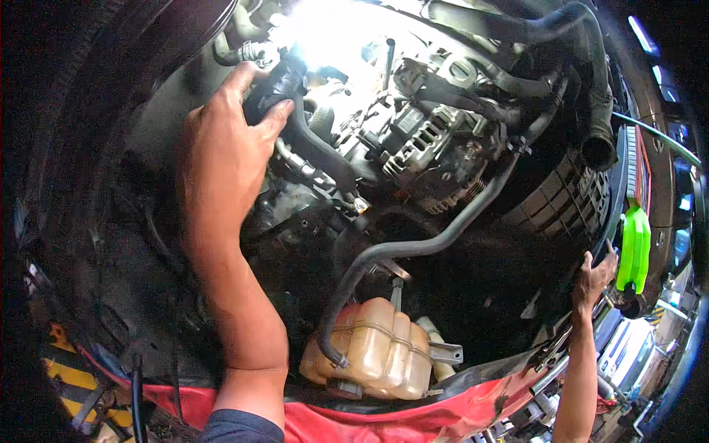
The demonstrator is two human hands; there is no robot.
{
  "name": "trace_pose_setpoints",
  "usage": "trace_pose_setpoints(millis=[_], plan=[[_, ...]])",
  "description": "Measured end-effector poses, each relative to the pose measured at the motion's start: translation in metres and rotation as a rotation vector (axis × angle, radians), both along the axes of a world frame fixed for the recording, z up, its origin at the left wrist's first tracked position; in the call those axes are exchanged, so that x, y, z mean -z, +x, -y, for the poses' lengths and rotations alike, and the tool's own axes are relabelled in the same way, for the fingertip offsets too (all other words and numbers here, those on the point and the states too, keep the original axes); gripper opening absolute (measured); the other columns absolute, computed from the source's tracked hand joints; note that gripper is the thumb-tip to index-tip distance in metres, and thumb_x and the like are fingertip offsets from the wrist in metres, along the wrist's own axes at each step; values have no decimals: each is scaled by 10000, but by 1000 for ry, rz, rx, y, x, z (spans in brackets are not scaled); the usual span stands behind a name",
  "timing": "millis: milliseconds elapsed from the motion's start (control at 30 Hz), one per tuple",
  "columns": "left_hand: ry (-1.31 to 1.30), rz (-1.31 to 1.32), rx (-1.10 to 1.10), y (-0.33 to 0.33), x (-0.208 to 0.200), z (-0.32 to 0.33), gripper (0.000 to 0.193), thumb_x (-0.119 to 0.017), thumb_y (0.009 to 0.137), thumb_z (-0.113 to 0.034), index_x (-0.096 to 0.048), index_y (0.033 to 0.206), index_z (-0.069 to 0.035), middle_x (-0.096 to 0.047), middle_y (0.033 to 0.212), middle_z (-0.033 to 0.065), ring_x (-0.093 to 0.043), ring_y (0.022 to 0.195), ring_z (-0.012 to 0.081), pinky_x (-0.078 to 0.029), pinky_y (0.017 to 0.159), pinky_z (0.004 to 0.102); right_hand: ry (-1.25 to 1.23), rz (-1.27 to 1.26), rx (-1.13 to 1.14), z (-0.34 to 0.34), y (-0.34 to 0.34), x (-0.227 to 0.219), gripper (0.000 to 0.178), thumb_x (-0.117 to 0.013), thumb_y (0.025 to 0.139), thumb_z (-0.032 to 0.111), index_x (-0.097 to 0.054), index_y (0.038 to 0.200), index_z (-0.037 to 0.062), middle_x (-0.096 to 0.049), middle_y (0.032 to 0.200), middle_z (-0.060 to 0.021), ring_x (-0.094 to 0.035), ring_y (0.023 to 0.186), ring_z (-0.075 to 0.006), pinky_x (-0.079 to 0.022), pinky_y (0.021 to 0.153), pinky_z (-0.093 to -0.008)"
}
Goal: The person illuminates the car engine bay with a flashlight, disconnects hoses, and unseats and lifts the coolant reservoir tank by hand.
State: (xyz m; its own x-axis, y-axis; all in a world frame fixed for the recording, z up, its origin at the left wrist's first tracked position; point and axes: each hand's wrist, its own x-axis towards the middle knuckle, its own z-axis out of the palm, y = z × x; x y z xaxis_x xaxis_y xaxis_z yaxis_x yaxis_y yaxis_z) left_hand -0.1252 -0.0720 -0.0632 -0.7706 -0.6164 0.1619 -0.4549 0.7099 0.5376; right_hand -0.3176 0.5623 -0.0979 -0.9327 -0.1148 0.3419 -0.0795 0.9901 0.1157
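Observation:
My left hand reaches far into an engine bay. Its thumb and fingers close round a dark, roughly cylindrical thing whose kind I cannot make out; strong glare lies just beyond it. A black hose runs down beside the thumb, close to a pale metal pipe fitting. At the right side, my right hand has its fingers hooked over the black edge of the bay. Close beside those fingers is a bright green piece, below a white ridged strip.
An alternator sits right of the glare. A long grey hose curves down to a yellowed coolant reservoir near the front. Red cloth-like covering lines the near edge. A wide open-ended hose hangs at the right.

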Motion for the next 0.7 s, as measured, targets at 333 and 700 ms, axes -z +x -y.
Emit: trace_pose_setpoints(millis=[333,700], plan=[[-73,427,246,-36,-44,15,526,-753,977,-325,-639,1435,-93,-727,1281,286,-714,1219,343,-537,1078,443,66,-40,-103,-1,-7,5,638,-689,966,274,-514,1523,18,-565,1485,-275,-448,1443,-479,-281,1272,-543],[-233,189,191,46,-57,-67,487,-781,970,-388,-690,1310,-51,-762,1140,272,-730,1090,462,-569,926,503,88,-85,-41,16,-4,7,617,-674,970,279,-531,1519,36,-583,1507,-258,-430,1486,-475,-276,1296,-528]])
